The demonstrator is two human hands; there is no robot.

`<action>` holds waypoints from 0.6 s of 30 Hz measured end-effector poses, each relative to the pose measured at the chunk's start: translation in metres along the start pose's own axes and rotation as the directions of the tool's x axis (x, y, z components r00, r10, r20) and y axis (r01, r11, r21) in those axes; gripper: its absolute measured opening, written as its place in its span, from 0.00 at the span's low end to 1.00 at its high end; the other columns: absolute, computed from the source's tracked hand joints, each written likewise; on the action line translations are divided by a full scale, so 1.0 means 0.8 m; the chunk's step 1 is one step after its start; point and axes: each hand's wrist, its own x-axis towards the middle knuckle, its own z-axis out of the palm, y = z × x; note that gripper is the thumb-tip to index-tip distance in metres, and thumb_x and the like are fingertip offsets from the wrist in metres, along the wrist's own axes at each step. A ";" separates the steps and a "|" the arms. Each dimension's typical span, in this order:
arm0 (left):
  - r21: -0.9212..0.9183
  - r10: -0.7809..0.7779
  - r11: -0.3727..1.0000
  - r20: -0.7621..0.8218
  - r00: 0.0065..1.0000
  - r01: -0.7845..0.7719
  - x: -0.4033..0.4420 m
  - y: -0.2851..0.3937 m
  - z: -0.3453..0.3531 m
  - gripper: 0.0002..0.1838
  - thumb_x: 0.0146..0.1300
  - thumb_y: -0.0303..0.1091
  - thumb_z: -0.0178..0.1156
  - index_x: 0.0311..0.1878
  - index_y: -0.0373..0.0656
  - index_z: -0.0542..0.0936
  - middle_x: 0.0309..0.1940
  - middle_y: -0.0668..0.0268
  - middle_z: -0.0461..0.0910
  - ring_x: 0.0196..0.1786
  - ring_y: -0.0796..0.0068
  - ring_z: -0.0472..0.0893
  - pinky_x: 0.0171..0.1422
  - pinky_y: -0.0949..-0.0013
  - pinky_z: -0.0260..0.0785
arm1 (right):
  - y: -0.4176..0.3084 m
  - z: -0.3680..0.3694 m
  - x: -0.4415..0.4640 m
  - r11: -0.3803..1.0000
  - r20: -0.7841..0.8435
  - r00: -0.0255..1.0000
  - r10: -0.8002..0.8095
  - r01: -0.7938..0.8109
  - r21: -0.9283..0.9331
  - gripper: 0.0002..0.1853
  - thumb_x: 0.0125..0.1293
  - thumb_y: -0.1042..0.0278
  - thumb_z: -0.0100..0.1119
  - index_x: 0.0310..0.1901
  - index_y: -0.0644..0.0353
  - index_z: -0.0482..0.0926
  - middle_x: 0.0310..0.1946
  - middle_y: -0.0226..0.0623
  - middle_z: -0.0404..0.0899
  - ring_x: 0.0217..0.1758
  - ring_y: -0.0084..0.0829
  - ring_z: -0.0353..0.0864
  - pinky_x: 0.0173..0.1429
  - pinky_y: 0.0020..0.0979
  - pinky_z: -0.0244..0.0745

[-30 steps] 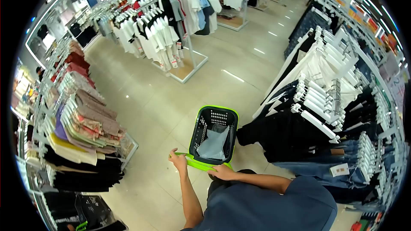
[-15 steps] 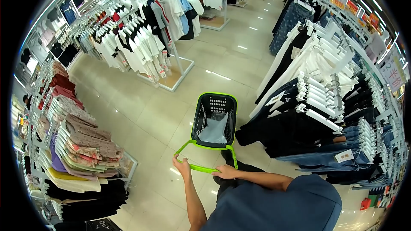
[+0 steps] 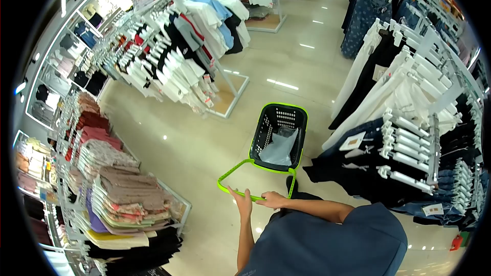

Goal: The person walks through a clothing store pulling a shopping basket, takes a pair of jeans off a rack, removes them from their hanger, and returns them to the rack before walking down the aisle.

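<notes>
A black shopping basket (image 3: 254,140) with a bright green rim stands on the floor in front of me. Its long green handle (image 3: 221,178) is pulled back toward my body. My left hand (image 3: 243,202) is around the handle's crossbar, thumb and a finger showing on either side. Close beside it, my right hand (image 3: 273,200) grips the crossbar near its right end. Inside the basket lies a grey item in clear plastic (image 3: 279,146); its kind I cannot make out.
Trousers on white hangers (image 3: 404,143) crowd the right side. Folded-looking hanging tops (image 3: 128,189) fill a rack at left. White-framed shirt racks (image 3: 174,71) stand ahead on the left, their base (image 3: 230,99) low on the tiled floor (image 3: 194,138). My foot (image 3: 291,186) is beside the basket.
My left hand has slid along the handle from its left corner toward my right hand. The view has turned left, so basket and racks sit further right in it.
</notes>
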 end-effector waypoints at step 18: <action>-0.091 0.060 0.995 0.238 0.969 -0.039 0.238 0.155 0.199 0.36 0.64 0.31 0.50 0.70 0.41 0.44 0.38 0.52 0.74 0.35 0.62 0.80 0.44 0.64 0.73 | 0.004 -0.252 0.120 0.980 -0.512 0.857 0.060 0.048 0.194 0.28 0.52 0.39 0.65 0.34 0.62 0.77 0.15 0.32 0.73 0.15 0.24 0.72 0.21 0.28 0.66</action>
